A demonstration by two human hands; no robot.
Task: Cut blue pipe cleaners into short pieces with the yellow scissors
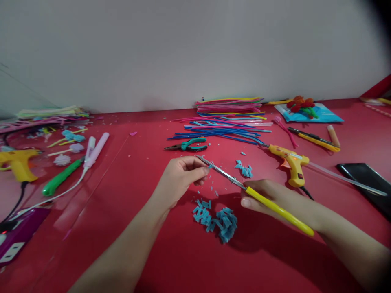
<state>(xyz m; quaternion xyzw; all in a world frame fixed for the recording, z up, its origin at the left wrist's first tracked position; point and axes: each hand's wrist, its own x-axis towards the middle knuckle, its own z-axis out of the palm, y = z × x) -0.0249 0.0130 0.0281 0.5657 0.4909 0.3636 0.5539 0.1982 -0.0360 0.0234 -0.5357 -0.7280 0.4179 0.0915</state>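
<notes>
My left hand (183, 176) is closed in a pinch on a small blue strip (210, 167), only the tip of which shows past the fingers. My right hand (269, 194) grips yellow-handled scissors (224, 174); their silver blades reach across to the left fingertips and touch or nearly touch the strip. Below the blades, two heaps of cut blue pieces (227, 224) lie side by side on the red table (122, 228). A smaller cluster of blue pieces (244, 169) sits beyond the right hand, and tiny scraps are scattered between the hands.
Pliers (186, 145) lie behind my left hand, with bundles of coloured pipe cleaners (229, 106) at the wall. To the right are a yellow glue gun (290, 162), a utility knife (317, 140) and a black phone (363, 175). Another glue gun (21, 162) and a pink hot tool (96, 150) lie left.
</notes>
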